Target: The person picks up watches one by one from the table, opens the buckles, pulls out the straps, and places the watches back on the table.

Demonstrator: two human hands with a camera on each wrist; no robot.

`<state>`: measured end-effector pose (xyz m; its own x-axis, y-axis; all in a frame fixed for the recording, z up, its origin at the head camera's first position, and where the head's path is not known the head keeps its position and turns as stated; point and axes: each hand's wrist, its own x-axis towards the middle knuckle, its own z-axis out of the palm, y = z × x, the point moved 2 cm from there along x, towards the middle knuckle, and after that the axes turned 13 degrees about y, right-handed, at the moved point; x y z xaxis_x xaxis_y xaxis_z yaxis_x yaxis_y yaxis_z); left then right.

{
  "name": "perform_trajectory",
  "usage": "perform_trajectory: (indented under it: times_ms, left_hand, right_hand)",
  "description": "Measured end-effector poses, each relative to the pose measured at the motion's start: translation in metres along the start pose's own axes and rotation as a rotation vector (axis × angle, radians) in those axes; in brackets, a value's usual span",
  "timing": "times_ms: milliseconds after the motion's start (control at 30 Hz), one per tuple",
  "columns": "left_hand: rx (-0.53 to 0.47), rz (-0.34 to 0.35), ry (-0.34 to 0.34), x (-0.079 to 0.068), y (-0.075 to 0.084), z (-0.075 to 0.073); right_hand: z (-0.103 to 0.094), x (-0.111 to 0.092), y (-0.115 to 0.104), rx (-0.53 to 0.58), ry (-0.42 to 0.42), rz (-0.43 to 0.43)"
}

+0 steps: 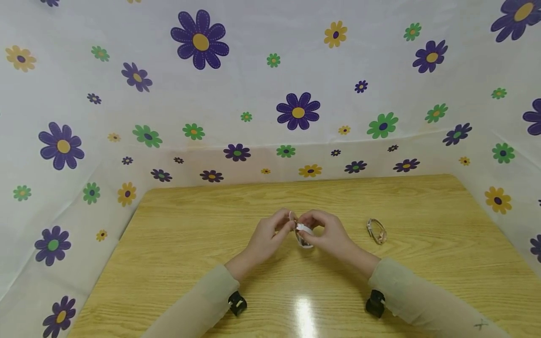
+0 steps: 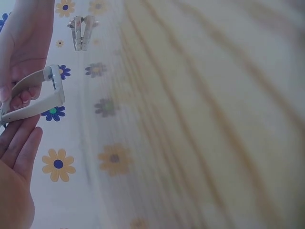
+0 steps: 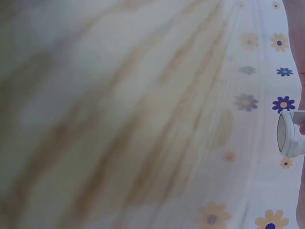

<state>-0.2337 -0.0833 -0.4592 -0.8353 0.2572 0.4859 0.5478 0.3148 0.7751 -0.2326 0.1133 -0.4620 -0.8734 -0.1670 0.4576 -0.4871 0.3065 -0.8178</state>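
Note:
A wristwatch with a white strap [image 1: 305,228] is held just above the table between both hands. The left hand [image 1: 267,234] pinches one side of the strap near the buckle. Thumb and fingers of the right hand [image 1: 330,232] pinch the other side, close to the left fingertips. Below the fingers hangs the watch case [image 2: 58,85], its face turned away from the hands. From the right wrist view the round white case [image 3: 287,133] shows edge-on. Fingers partly hide the strap ends, so whether they are joined cannot be told.
A second watch [image 1: 377,231], with a metallic look, stands on its side on the wooden table [image 1: 203,220], right of the right hand. White cloth [image 1: 253,84] printed with flowers surrounds the table at the back and sides.

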Motion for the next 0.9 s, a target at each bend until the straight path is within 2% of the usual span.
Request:
perform_trajectory:
  times_ms: [367, 600, 900]
  left_hand:
    - [-0.055, -0.002, 0.016, 0.0000, -0.0013, -0.0011]
    - [-0.037, -0.027, 0.030, -0.0006, -0.0016, -0.0033]
    - [-0.025, -0.042, 0.030, -0.0003, 0.0002, -0.0041]
  right_hand:
    - [0.0006, 0.0001, -0.0013, 0.010, 0.009, -0.039]
    - [0.0011, -0.0003, -0.0017, 0.018, -0.003, -0.098]
    - [0.0024, 0.0000, -0.0009, 0.013, -0.010, -0.057]
